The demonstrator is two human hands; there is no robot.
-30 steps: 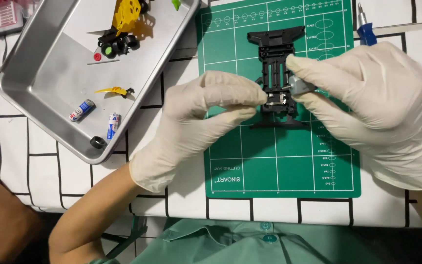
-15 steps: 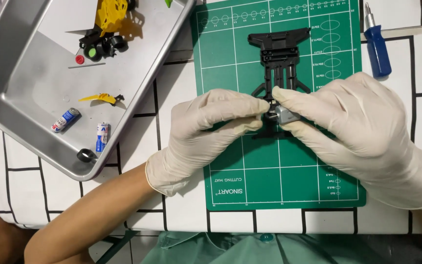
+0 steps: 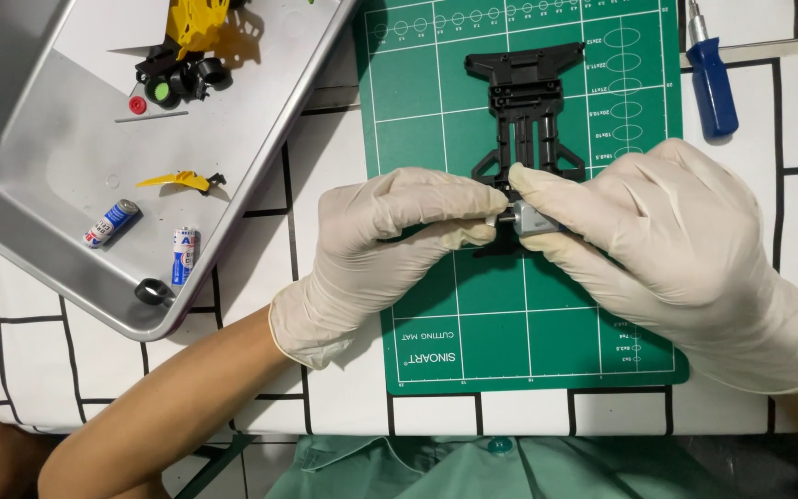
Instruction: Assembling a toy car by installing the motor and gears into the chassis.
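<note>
A black plastic toy-car chassis (image 3: 525, 106) lies lengthwise on a green cutting mat (image 3: 510, 342). Both my hands wear pale latex gloves and meet over the chassis's near end. My right hand (image 3: 667, 249) pinches a small silver motor (image 3: 526, 220) against the chassis. My left hand (image 3: 390, 240) pinches the motor's left end with its fingertips. The near part of the chassis is hidden under my fingers.
A metal tray (image 3: 39, 249) at the upper left holds two small batteries (image 3: 111, 223), a yellow clip (image 3: 177, 180), black wheels (image 3: 182, 79), a yellow body part and a red button. A blue-handled screwdriver (image 3: 713, 83) lies right of the mat. The tabletop is white with black grid lines.
The view has shifted, so the mat and chassis sit lower and nearer the centre of the frame. Both hands stay pinched together on the motor at the chassis's near end.
</note>
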